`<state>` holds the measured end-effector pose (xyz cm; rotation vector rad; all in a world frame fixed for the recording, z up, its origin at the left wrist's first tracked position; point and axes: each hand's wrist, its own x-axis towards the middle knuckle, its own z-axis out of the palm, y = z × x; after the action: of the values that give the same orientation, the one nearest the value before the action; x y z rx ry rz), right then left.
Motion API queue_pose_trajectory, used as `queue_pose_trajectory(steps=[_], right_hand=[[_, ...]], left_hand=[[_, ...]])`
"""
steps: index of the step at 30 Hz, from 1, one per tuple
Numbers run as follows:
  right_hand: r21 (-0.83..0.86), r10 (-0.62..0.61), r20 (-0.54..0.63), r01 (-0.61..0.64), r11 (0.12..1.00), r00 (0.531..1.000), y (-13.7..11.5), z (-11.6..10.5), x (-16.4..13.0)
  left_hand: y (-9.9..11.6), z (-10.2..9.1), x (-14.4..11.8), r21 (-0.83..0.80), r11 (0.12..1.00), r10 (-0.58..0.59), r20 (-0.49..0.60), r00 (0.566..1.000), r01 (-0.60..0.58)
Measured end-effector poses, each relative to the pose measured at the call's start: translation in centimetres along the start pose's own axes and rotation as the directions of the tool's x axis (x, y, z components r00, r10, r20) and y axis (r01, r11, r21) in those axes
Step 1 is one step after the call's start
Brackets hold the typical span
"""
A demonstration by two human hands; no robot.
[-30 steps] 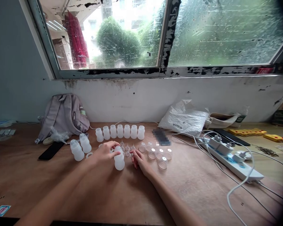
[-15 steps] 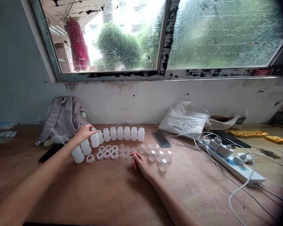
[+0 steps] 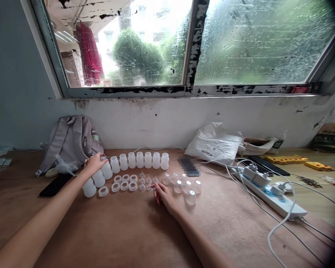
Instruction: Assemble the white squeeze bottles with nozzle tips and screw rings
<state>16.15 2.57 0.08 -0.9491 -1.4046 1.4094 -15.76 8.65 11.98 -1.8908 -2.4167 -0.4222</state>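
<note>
Several frosted baby bottles (image 3: 140, 160) stand upright in a curved row, bending toward me at the left. My left hand (image 3: 94, 165) reaches over that bend, its fingers closed at the rim of one baby bottle (image 3: 107, 172). In front of the row lie white collar rings (image 3: 124, 185). Beside these sit clear bottle nipples (image 3: 142, 181), then transparent domed caps (image 3: 190, 198) farther right. My right hand (image 3: 163, 193) rests by the nipples with curled fingers, its fingertips at the nearest ones. Whether a nipple is between them is hidden.
A grey backpack (image 3: 68, 143) and a black phone-like slab (image 3: 54, 185) lie left. Behind the caps is a silvery plastic bag (image 3: 214, 143). A white power strip (image 3: 276, 197) with plugs and loose cables (image 3: 270, 234) spreads over the right side.
My left hand has drawn slightly left and nearer, and the bottle at its fingers has shifted a little the same way. My right hand stays by the nipples. The whole view has shifted slightly.
</note>
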Motion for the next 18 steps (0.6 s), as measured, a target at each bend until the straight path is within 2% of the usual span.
queue_pose_trajectory(steps=[2,4,5,7,9,10,12,14,16,18], right_hand=[[-0.005,-0.001,0.003,0.001,1.0,1.0,-0.1,0.0,0.0],[-0.015,-0.001,0.002,0.001,1.0,1.0,-0.1,0.1,-0.1],[-0.022,-0.002,0.0,0.002,1.0,1.0,-0.1,0.1,-0.1],[-0.047,-0.008,-0.01,0.007,0.999,1.0,-0.1,0.1,-0.1],[-0.114,-0.041,-0.042,0.036,0.993,0.998,0.0,0.0,-0.1],[-0.18,-0.082,-0.072,0.068,0.981,0.994,0.1,-0.1,-0.2],[-0.376,-0.211,-0.133,0.148,0.915,0.968,0.3,-0.2,-0.3],[-0.58,-0.332,-0.156,0.186,0.793,0.93,0.4,-0.3,-0.4],[-0.706,-0.386,-0.128,0.189,0.682,0.913,0.6,-0.3,-0.5],[-0.76,-0.399,-0.057,0.219,0.612,0.915,0.9,-0.2,-0.6]], left_hand=[[0.1,0.1,-0.3,0.016,0.999,0.035,-0.03,0.999,-0.035],[0.5,0.1,-0.9,0.052,0.994,0.105,-0.134,0.985,-0.099],[0.8,0.2,-1.3,0.078,0.986,0.162,-0.206,0.965,-0.148],[1.4,0.6,-2.6,0.129,0.951,0.307,-0.322,0.896,-0.28],[1.8,1.4,-4.4,0.16,0.895,0.446,-0.335,0.83,-0.416],[1.9,2.1,-5.5,0.163,0.869,0.495,-0.305,0.814,-0.467],[1.7,3.7,-7.6,0.162,0.849,0.528,-0.248,0.812,-0.503],[0.9,5.7,-9.6,0.18,0.838,0.545,-0.204,0.814,-0.516],[-0.2,7.5,-11.1,0.177,0.851,0.522,-0.19,0.832,-0.494],[-1.3,9.0,-11.8,0.165,0.884,0.464,-0.205,0.862,-0.437]])
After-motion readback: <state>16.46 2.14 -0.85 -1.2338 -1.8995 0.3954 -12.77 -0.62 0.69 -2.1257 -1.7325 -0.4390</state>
